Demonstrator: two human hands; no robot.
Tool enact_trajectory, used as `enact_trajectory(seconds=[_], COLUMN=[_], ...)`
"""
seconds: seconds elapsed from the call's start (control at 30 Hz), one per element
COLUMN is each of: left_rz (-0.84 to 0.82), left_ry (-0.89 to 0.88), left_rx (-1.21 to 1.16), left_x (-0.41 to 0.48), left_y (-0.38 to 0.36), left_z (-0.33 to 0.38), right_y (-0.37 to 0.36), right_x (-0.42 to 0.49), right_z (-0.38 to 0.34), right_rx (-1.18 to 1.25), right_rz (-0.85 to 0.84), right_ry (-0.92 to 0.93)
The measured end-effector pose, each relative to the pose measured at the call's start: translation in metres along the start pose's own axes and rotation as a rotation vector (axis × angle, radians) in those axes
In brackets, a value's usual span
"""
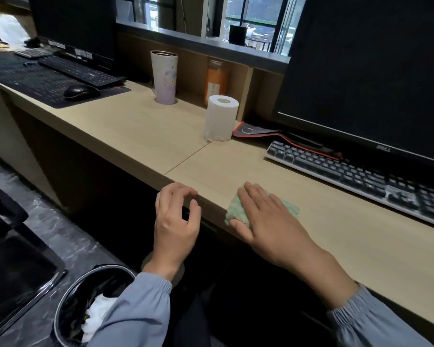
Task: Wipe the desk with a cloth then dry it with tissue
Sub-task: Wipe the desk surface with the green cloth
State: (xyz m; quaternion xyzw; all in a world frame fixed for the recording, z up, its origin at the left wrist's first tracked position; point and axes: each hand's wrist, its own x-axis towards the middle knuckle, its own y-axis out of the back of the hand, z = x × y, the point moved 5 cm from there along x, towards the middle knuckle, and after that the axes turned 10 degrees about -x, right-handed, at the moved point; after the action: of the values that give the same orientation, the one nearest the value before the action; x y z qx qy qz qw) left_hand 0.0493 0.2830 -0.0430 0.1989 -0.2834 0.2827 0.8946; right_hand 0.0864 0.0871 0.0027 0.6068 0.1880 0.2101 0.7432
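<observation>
blue-sleeved right hand (268, 219) lies flat on the cloth (236, 209) this side of the tissue roll (221, 118), spreading pressure to wipe the desk (336, 234); left hand (176, 219) hovers loosely curled, empty

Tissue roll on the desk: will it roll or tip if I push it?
The tissue roll stands on its flat end on the desk, so a gentle push probably slides it. Taller than wide, it may tip if pushed high, then roll. It looks soft and light; squeezing likely dents it.
</observation>
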Motion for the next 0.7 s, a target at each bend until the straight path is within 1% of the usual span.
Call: enact_trajectory(seconds=[0.07, 0.17, 0.23, 0.5, 0.6, 0.7], left_rz=[0.007, 0.019, 0.031, 0.103, 0.114, 0.102], left_ry=[0.002, 0.001, 0.019, 0.062, 0.058, 0.04], left_rx=[-0.024, -0.042, -0.041, -0.022, -0.01, -0.007], left_x=[-0.001, -0.002, -0.002, 0.004, 0.005, 0.006], left_y=[0.0, 0.006, 0.013, 0.041, 0.044, 0.035], left_z=[0.001, -0.002, -0.005, -0.013, -0.013, -0.006], right_y=[-0.002, -0.002, -0.002, 0.012, 0.013, 0.01], right_x=[-0.01, 0.002, 0.023, 0.124, 0.129, 0.105], right_z=[0.006, -0.006, -0.021, -0.089, -0.092, -0.078], right_rx=[-0.035, -0.077, -0.092, -0.074, -0.08, -0.097], right_rz=[-0.008, 0.015, 0.047, 0.064, 0.078, 0.098], right_ry=[-0.017, -0.03, -0.014, 0.071, 0.079, 0.108])
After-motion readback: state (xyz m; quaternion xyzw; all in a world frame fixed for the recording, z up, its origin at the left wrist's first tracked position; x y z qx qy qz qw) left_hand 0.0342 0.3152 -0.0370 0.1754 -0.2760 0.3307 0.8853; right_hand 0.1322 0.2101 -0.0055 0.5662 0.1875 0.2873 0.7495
